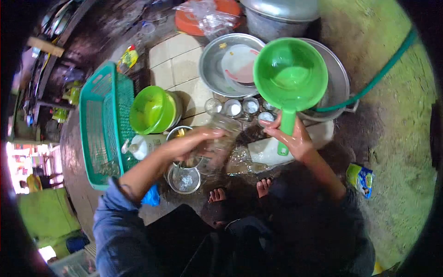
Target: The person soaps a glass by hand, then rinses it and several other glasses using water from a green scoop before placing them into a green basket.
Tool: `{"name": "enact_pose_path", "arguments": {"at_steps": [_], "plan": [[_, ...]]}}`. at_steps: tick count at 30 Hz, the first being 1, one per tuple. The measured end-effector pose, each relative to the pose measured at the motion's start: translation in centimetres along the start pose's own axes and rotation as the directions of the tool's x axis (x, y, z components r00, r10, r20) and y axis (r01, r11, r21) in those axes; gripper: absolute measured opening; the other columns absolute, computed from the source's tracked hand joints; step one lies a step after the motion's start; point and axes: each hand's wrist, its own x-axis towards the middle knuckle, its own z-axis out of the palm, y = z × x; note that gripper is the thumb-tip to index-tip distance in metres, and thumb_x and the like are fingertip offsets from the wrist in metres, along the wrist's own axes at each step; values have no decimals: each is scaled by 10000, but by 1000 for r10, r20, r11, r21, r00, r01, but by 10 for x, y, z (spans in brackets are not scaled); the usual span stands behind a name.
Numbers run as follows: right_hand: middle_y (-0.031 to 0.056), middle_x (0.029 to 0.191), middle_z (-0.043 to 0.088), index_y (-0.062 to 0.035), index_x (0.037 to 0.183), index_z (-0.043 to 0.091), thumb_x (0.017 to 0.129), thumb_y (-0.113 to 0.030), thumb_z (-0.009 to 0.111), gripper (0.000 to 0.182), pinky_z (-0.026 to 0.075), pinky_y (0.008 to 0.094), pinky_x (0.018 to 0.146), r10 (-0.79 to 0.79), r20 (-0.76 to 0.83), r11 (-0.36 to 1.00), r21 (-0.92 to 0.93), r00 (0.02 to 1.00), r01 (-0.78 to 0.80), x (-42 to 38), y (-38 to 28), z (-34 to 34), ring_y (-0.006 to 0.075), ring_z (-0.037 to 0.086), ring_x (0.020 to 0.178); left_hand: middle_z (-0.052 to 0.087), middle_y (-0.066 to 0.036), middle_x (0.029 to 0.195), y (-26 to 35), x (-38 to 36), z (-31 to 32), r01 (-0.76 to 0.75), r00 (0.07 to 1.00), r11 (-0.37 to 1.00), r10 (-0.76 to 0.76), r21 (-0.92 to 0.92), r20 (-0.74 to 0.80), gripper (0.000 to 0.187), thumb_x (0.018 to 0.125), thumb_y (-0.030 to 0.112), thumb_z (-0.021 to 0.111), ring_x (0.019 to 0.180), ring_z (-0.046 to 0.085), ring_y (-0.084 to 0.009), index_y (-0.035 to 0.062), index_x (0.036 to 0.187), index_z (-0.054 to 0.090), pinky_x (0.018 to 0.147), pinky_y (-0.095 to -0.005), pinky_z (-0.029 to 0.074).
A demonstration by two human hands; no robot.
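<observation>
My right hand [299, 140] is closed round the handle of a light green water dipper [290, 69], its bowl over two metal basins. In my left hand [196, 141] is a clear drinking glass [226, 125], smeared by motion and tilted. Several small glasses [233, 108] stand just beyond my hands, some with whitish contents. Below my left forearm sits a metal bowl [183, 179] with water and suds, next to another bowl partly hidden by the hand. Water splashes on the wet floor [237, 159] between my hands.
A teal plastic basket [85, 138] stands left, beside a lime green bucket [146, 111] and a white pump bottle [138, 147]. Behind are a metal basin [210, 69] with plates and a lidded pot [279, 23]. A green hose [385, 71] enters the right basin. A packet [361, 179] lies right.
</observation>
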Motion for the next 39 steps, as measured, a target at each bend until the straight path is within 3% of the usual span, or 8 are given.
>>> {"name": "enact_pose_path", "arguments": {"at_steps": [4,7,10,17,22,30,35,39], "plan": [[103,941,629,-34,1052,429,843,7,615,282,446,381,943,181,21,926,-341,983,-163,-15,3,-11,254,589,1053,599,-162,1112,-12,-106,-63,-403,850,883,263,-242,-455,603,882,498,516,958,622,-284,43,1269,431,829,-449,511],[121,982,617,-38,1065,416,859,-12,594,273,459,384,931,265,-61,950,-156,962,-271,-34,9,-20,255,583,1055,507,-142,1271,-29,-168,-127,-583,536,803,498,127,-682,662,886,568,441,1157,510,-284,83,1332,379,929,-468,437],[147,1030,595,-36,1058,414,874,-19,571,243,474,385,918,343,-142,938,-7,928,-348,-45,-6,-12,248,579,1047,495,-110,1293,-62,-211,-199,-439,246,863,382,249,-891,695,857,588,495,1169,478,-237,117,1357,385,1007,-403,318],[147,1005,596,-37,1011,404,889,-26,557,196,485,362,892,459,-218,878,-34,861,-477,-69,2,-29,235,592,1002,506,-101,1194,-154,-215,-318,-666,-149,719,133,199,-980,731,749,452,719,1022,516,-211,63,1286,412,879,-372,391],[134,966,594,-58,998,413,872,-31,584,214,501,381,878,480,-268,855,-71,835,-514,-71,2,-33,231,613,938,538,-183,1143,-219,-205,-378,17,-533,975,195,219,-823,911,560,461,849,999,557,-261,-58,1164,406,889,-358,438],[135,949,584,-54,1012,414,877,-35,571,208,510,375,859,456,-345,862,-59,820,-504,-77,6,-30,234,618,909,567,-204,1140,-282,-175,-399,183,-364,970,216,158,-906,957,536,519,834,1053,559,-327,-60,1190,442,923,-389,428],[46,747,541,-58,1017,436,916,-180,559,200,486,291,510,320,-434,879,-196,842,-435,-50,-20,-31,159,576,666,594,-239,1081,-318,-187,-431,290,-82,914,318,283,-944,844,595,498,807,1024,576,-334,-83,1129,506,882,-393,449],[-7,567,429,-57,989,509,931,-364,509,312,371,281,418,270,-599,647,-467,754,-603,-21,-17,-92,125,465,485,580,-234,1108,-302,-182,-399,432,-174,884,278,180,-945,816,626,447,805,1008,584,-320,-58,1176,476,873,-384,459]]}}
